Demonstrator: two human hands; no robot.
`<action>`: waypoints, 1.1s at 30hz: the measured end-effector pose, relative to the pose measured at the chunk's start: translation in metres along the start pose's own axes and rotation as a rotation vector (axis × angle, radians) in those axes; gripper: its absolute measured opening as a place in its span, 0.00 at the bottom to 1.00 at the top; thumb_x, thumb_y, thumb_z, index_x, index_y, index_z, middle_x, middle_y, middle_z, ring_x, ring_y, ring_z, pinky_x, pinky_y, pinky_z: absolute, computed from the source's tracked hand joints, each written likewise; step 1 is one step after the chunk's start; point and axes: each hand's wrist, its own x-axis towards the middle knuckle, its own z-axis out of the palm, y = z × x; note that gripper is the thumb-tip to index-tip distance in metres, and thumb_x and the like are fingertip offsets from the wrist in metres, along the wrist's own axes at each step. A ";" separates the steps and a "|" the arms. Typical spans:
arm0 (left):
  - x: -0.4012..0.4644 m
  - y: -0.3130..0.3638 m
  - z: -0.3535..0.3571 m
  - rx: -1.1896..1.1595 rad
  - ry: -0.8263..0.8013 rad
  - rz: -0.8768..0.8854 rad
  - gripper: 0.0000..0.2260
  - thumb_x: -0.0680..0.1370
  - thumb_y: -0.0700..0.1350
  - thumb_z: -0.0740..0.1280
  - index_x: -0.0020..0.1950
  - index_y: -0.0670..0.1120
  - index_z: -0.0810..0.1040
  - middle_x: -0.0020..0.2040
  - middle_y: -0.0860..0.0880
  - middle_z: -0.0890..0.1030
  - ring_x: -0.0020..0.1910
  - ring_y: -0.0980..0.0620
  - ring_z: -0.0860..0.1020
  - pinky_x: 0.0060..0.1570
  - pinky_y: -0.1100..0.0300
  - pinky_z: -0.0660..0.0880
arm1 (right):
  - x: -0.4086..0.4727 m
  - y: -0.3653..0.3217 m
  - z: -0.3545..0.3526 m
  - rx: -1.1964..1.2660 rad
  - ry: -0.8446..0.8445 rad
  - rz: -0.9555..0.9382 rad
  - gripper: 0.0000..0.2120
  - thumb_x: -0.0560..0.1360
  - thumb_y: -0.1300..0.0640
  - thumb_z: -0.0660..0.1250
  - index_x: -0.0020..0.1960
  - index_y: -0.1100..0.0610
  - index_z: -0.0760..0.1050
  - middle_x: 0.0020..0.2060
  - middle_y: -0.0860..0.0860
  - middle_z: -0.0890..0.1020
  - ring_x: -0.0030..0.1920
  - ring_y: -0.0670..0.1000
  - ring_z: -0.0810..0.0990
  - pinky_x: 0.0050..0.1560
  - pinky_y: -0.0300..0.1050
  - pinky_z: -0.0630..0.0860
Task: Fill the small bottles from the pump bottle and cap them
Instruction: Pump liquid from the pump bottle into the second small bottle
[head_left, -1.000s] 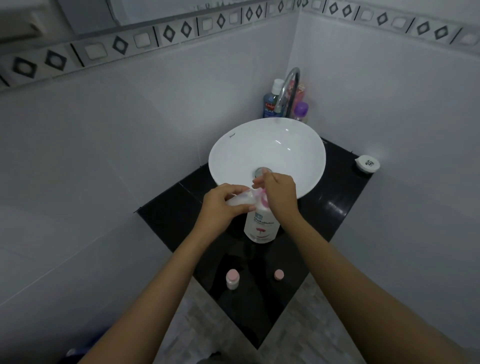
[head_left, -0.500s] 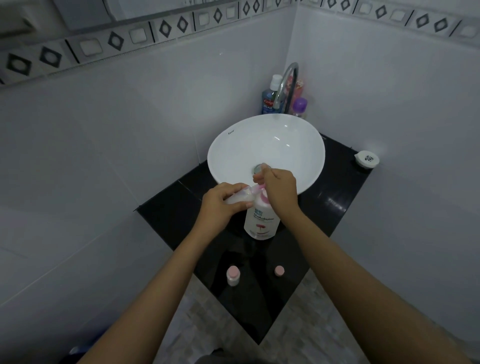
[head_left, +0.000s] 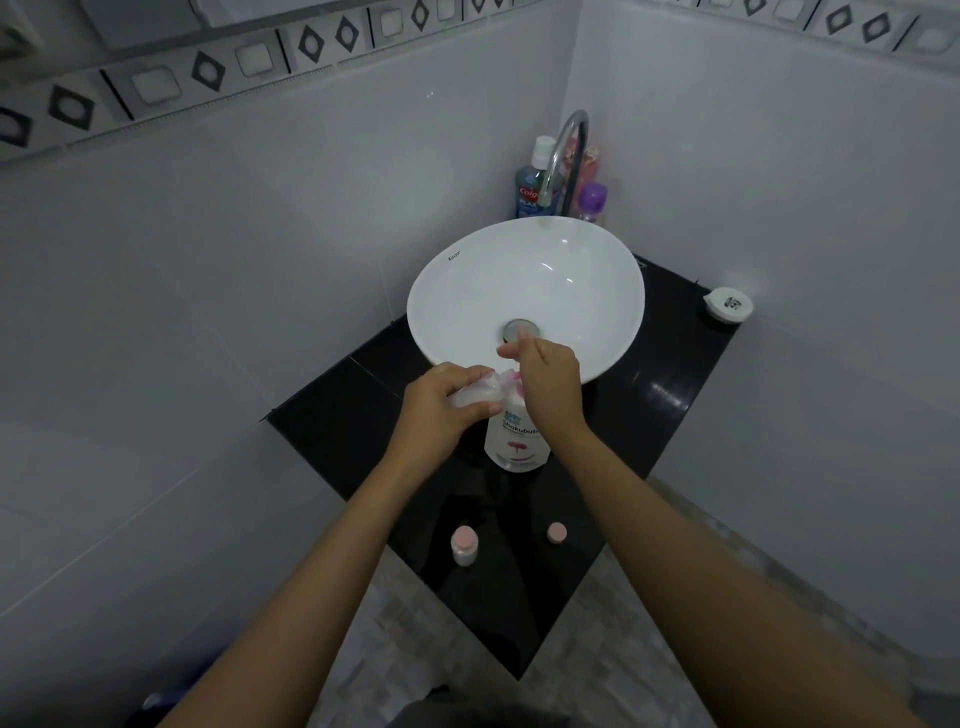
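Over pump bottle (head_left: 517, 441), right hand (head_left: 549, 384) flat, left hand (head_left: 441, 405) gripping small bottle (head_left: 475, 396)

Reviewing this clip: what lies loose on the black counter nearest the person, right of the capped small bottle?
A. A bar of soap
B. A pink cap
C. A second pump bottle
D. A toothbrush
B: a lone pink cap lies on the black counter, apart from the capped small bottle.

Both forearms reach forward — left hand (head_left: 441, 402) curled in a grip, right hand (head_left: 545, 382) palm-down.
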 end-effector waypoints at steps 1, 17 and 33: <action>0.000 0.001 0.000 0.013 0.002 0.002 0.18 0.70 0.43 0.74 0.59 0.45 0.81 0.54 0.51 0.80 0.50 0.62 0.75 0.47 0.78 0.69 | 0.001 -0.001 -0.001 -0.024 0.000 0.003 0.20 0.81 0.52 0.54 0.49 0.60 0.83 0.48 0.54 0.85 0.46 0.51 0.81 0.54 0.50 0.78; -0.006 0.007 -0.007 0.011 0.034 -0.035 0.16 0.70 0.43 0.74 0.57 0.48 0.80 0.53 0.52 0.79 0.49 0.56 0.77 0.45 0.67 0.72 | 0.001 -0.019 -0.013 0.144 -0.033 0.024 0.12 0.78 0.57 0.59 0.51 0.62 0.79 0.42 0.53 0.82 0.35 0.46 0.80 0.39 0.37 0.74; -0.005 0.004 -0.004 0.016 0.052 -0.061 0.17 0.70 0.43 0.74 0.59 0.48 0.80 0.54 0.52 0.78 0.47 0.59 0.76 0.43 0.70 0.69 | 0.002 -0.021 -0.014 0.105 -0.065 0.028 0.11 0.77 0.60 0.58 0.51 0.61 0.79 0.41 0.54 0.82 0.34 0.47 0.80 0.37 0.36 0.72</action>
